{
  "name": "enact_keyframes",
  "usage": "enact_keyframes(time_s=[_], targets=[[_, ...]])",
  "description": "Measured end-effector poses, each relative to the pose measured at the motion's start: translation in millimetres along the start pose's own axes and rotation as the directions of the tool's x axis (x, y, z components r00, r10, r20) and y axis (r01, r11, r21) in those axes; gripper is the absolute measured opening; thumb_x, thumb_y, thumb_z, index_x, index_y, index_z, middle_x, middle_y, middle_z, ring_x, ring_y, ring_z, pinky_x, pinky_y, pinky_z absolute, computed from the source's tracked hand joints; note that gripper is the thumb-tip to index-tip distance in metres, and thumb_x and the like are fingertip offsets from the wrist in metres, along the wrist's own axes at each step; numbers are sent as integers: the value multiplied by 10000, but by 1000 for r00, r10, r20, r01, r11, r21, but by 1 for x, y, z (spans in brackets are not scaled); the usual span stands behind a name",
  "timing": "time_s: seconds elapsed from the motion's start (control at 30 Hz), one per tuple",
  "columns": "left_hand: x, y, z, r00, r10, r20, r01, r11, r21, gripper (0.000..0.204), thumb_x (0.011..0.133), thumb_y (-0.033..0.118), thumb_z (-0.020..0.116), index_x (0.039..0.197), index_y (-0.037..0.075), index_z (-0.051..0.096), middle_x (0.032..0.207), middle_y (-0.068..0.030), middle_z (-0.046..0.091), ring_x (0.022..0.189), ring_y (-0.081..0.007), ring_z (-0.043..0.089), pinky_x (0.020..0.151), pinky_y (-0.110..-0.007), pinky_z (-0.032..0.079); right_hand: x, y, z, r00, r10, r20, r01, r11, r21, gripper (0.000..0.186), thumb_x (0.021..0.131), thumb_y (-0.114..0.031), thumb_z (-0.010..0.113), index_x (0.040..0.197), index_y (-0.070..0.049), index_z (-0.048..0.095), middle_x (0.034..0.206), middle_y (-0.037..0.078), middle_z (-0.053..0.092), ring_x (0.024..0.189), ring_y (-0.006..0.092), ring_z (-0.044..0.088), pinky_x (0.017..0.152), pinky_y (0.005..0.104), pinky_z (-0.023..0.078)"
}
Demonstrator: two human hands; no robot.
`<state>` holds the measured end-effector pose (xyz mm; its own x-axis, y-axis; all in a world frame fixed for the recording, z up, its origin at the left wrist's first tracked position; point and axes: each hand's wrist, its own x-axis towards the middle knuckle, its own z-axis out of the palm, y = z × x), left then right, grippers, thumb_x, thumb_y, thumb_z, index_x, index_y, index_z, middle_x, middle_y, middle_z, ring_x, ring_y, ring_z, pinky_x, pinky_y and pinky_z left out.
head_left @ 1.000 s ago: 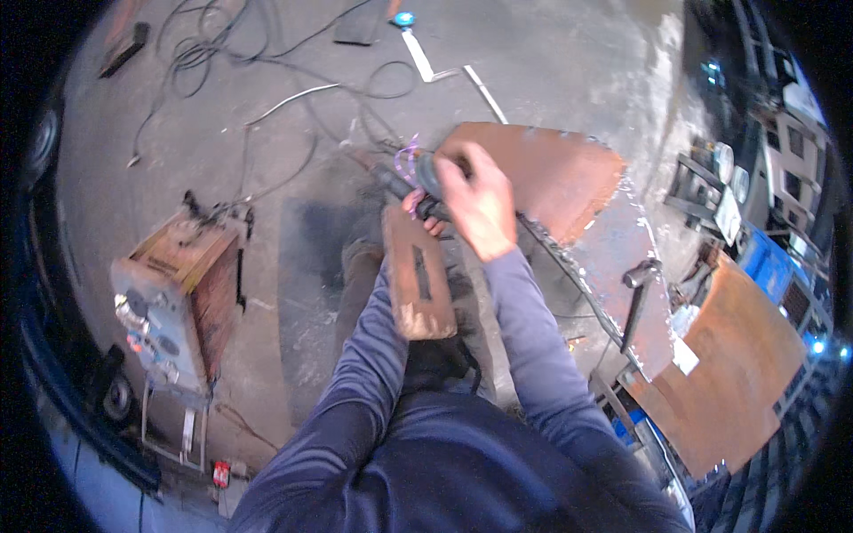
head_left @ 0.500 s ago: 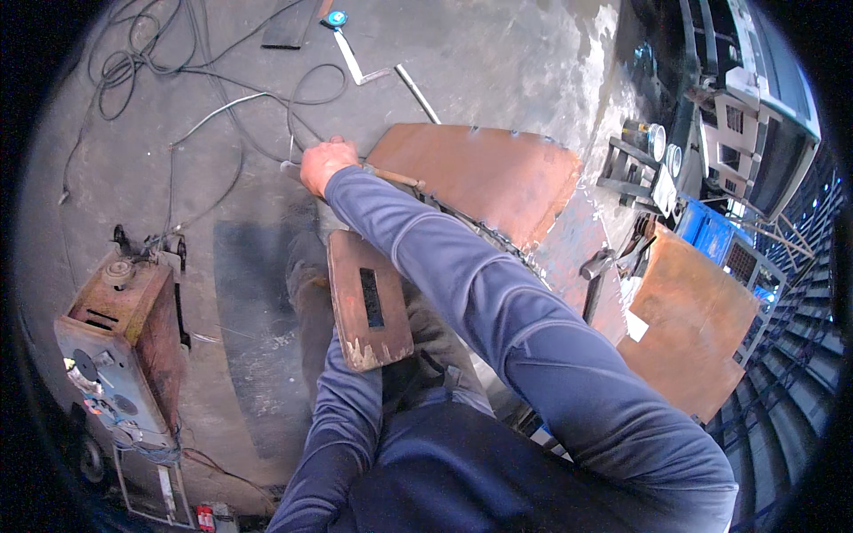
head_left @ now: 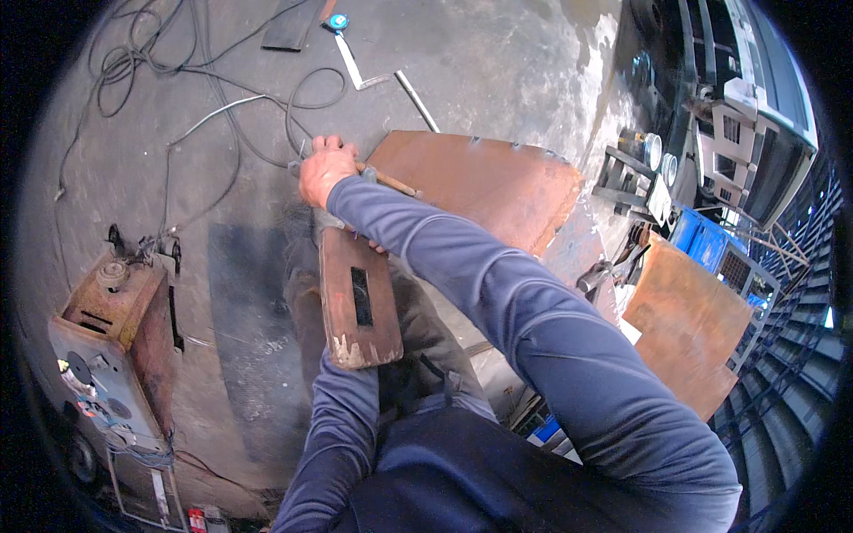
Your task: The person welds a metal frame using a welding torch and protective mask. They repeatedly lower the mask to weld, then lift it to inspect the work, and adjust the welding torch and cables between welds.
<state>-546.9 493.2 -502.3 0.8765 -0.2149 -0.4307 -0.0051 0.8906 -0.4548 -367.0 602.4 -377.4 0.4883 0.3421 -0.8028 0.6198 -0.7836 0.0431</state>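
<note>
My right hand (head_left: 327, 173) reaches out over the floor at the left corner of a rusty steel plate (head_left: 480, 182). Its fingers are curled, and a grey tip juts from its left side near a black cable (head_left: 291, 120); what it grips is mostly hidden. Beside it a wooden handle (head_left: 391, 180) lies over the plate's edge. In my lap stands a brown hand-held welding shield (head_left: 342, 320) with a dark window slot. Behind it my left hand (head_left: 378, 248) holds it, only fingertips showing at its upper right edge.
A rusty welding machine (head_left: 120, 338) stands at left. Cables loop over the floor at upper left. A blue tape measure (head_left: 337, 23) and a metal bar (head_left: 417, 101) lie beyond the plate. At right are another rusty sheet (head_left: 689, 311), cans (head_left: 641, 149) and a blue crate (head_left: 700, 235).
The fingers of my right hand have lifted and shifted a little. The welding shield has moved slightly left, and fingertips now show at its upper edge. The whole view has shifted slightly.
</note>
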Motion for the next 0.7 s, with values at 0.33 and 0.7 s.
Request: enact_keyframes(time_s=[0.33, 0.7], targets=[[21, 13, 9, 999, -35, 22, 36, 999, -23, 404, 932, 456, 440, 981, 99, 623, 621, -26, 539, 482, -180, 468, 495, -346, 382, 20, 20, -1, 999, 18, -47, -14, 996, 83, 338, 922, -253, 471, 1174, -123, 654, 1302, 176, 555, 1217, 319, 531, 923, 558, 443], [-2, 37, 79, 915, 97, -391, 104, 880, 463, 318, 899, 316, 606, 1055, 39, 629, 776, -45, 625, 417, -100, 396, 367, -257, 294, 43, 71, -20, 942, -330, -64, 291, 895, -338, 231, 848, -189, 559, 1032, -185, 698, 1104, 78, 675, 1139, 254, 554, 965, 459, 391]])
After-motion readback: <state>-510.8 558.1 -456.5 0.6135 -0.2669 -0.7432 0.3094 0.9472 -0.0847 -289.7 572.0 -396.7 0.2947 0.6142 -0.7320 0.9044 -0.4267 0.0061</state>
